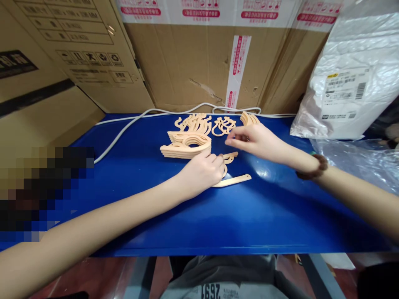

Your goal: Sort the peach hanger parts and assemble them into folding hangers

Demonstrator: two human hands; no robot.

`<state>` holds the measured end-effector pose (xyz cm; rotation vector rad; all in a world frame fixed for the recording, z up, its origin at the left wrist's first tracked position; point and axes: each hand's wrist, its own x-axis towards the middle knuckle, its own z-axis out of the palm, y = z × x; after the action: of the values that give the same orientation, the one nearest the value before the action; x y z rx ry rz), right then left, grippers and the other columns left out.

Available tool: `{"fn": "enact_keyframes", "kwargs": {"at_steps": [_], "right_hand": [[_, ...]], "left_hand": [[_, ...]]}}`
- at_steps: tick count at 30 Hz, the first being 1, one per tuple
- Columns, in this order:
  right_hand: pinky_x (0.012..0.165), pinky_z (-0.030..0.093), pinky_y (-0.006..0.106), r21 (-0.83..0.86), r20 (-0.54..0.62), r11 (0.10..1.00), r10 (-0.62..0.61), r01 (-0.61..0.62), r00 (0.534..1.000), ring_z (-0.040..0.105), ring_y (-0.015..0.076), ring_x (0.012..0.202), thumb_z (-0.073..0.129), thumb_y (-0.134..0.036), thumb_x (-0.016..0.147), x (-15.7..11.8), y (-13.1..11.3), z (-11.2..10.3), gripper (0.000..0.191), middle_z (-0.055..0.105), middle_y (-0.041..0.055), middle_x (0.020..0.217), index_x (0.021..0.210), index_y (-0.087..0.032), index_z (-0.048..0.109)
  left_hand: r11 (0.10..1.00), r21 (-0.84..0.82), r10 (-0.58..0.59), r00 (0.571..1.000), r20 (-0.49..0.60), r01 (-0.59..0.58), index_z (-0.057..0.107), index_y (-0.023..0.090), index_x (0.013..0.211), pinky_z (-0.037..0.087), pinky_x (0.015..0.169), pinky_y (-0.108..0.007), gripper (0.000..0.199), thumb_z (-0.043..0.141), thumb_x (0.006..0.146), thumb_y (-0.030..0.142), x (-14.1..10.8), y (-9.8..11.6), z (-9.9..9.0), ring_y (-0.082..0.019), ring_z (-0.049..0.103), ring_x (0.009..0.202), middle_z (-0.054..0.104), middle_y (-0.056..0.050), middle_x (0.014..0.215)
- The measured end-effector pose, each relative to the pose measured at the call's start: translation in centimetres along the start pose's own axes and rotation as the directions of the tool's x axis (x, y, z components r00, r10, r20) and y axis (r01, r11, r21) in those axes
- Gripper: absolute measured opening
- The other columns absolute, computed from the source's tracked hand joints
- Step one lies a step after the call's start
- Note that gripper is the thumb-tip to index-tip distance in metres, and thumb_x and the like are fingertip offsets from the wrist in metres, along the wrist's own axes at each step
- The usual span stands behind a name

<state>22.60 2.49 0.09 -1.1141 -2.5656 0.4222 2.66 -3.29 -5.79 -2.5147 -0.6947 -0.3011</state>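
Beige plastic hanger parts lie on a blue table (187, 224). My left hand (204, 169) is closed on a hanger piece (232, 180); its long arm sticks out to the right, and the part under my fingers is hidden. A second curved piece (231, 157) shows just beyond those fingers. Left of them is a stack of hanger arms (183, 153). My right hand (249, 141) hovers over the table near the loose hooks (222, 126), its fingers bent and slightly apart, with nothing visible between them. Behind it stands a small stack of curved pieces (248, 119).
More hooks (196, 123) are heaped behind the arm stack. A white cable (124, 127) runs along the back and left. Cardboard boxes (193, 62) wall off the rear and left. A white plastic parcel (336, 99) and clear plastic film (358, 162) occupy the right.
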Motion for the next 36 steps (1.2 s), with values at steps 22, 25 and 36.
{"fn": "enact_keyframes", "kwargs": {"at_steps": [22, 25, 36], "right_hand": [[0.075, 0.047, 0.036, -0.214, 0.000, 0.954, 0.213, -0.208, 0.977, 0.064, 0.0280, 0.093, 0.072, -0.048, 0.074, 14.7, -1.6, 4.6, 0.043, 0.070, 0.0163, 0.094, 0.093, -0.010, 0.071], [0.073, 0.047, 0.035, -0.170, 0.038, 0.954, 0.259, -0.249, 0.965, 0.065, 0.0271, 0.089, 0.072, -0.051, 0.073, 15.3, -1.6, 4.6, 0.046, 0.071, 0.0156, 0.092, 0.094, -0.010, 0.071], [0.072, 0.050, 0.035, -0.193, 0.017, 0.935, 0.307, -0.298, 0.952, 0.066, 0.0290, 0.092, 0.072, -0.033, 0.072, 16.1, -2.6, 5.1, 0.035, 0.071, 0.0173, 0.094, 0.096, -0.008, 0.070]], "left_hand": [[0.907, -0.404, -0.170, 0.981, -0.096, 0.118, 0.068, 0.009, 0.099, 0.048, 0.101, -0.039, 0.023, 0.046, 0.097, 0.018, 0.8, 2.6, -0.7, -0.027, 0.055, 0.118, 0.064, -0.016, 0.117], [0.890, -0.441, -0.183, 0.976, -0.118, 0.113, 0.067, 0.011, 0.101, 0.048, 0.103, -0.040, 0.023, 0.046, 0.097, 0.021, 0.7, 2.6, -0.4, -0.027, 0.053, 0.124, 0.064, -0.015, 0.120], [0.895, -0.434, -0.181, 0.973, -0.142, 0.103, 0.068, 0.011, 0.097, 0.049, 0.102, -0.039, 0.023, 0.048, 0.096, 0.022, 0.7, 2.6, -0.4, -0.027, 0.058, 0.118, 0.066, -0.013, 0.116]]}}
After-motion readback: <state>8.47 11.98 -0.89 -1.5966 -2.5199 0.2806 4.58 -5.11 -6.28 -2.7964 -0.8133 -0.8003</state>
